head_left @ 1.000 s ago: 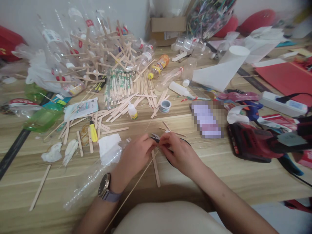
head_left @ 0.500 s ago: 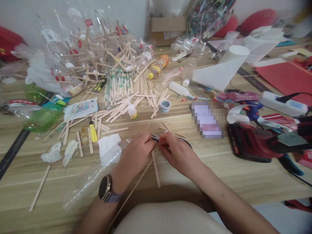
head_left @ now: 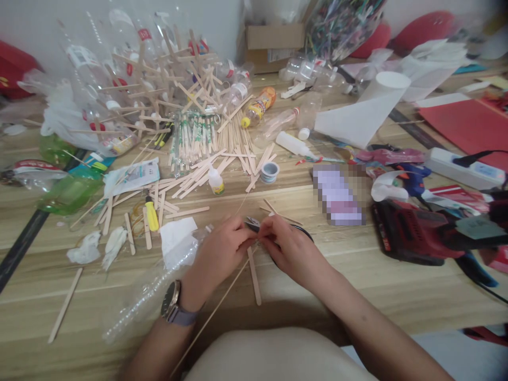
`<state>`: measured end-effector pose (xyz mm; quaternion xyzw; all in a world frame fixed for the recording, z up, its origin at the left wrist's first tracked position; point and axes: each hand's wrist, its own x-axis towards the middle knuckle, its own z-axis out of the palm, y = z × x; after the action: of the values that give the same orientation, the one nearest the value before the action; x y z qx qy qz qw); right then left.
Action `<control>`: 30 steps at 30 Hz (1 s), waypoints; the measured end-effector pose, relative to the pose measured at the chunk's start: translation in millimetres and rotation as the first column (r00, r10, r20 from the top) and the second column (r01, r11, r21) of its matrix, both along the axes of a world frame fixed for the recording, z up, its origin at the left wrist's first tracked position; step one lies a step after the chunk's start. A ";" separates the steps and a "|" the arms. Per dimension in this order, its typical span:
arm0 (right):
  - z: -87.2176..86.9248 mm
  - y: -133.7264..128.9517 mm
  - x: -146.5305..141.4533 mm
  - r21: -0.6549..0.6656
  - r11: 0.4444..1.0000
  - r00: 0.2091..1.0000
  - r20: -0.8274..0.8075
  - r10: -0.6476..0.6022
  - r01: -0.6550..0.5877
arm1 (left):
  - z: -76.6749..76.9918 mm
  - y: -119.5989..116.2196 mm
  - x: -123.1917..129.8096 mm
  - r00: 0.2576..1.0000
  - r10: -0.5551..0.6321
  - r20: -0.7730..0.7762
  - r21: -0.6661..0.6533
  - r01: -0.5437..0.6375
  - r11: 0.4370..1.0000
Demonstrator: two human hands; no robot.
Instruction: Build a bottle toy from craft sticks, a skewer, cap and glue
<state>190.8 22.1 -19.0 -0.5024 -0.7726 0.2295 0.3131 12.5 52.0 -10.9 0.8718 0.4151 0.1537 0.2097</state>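
Note:
My left hand (head_left: 224, 244), a watch on its wrist, is closed in a pinch at the upper end of a thin bamboo stick (head_left: 216, 307). That stick slants down to the bottom edge. Fingertip to fingertip with it, my right hand (head_left: 283, 241) also pinches; whatever is between its fingers is too small or hidden to make out. Scissors (head_left: 253, 224) with black handles lie just behind the fingers, partly covered by my right hand. Below the fingertips a flat wooden craft stick (head_left: 254, 278) lies on the table.
A clear plastic bottle (head_left: 138, 296) and white paper (head_left: 177, 238) lie by my left forearm. Ahead are a small glue bottle (head_left: 216, 181), a round tub (head_left: 270, 172) and many craft sticks (head_left: 198, 177). A blurred-out phone (head_left: 337, 196) and a red power tool (head_left: 413, 230) lie to the right.
My hands stay almost in place, with the fingers shifting slightly. A little more of the scissors and of the bamboo stick's upper end shows now.

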 end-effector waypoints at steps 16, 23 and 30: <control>-5.2 -2.1 1.0 -0.010 0.999 0.999 -0.033 -0.041 0.041 | 2.2 -2.9 0.9 0.988 0.126 0.087 -0.188 -0.108 0.976; -6.5 -2.9 1.5 -0.006 1.000 0.999 -0.036 -0.029 0.029 | -0.2 -2.0 -0.2 0.988 0.100 0.114 -0.212 -0.074 0.974; -6.5 -2.3 0.9 -0.013 0.999 0.998 -0.040 -0.037 0.037 | -2.5 -2.5 -0.1 0.987 0.112 0.115 -0.199 -0.087 0.976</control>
<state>191.8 19.8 -25.5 -0.5138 -0.7553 0.2384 0.3298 12.3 49.5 -13.4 0.8140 0.4574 0.1773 0.3112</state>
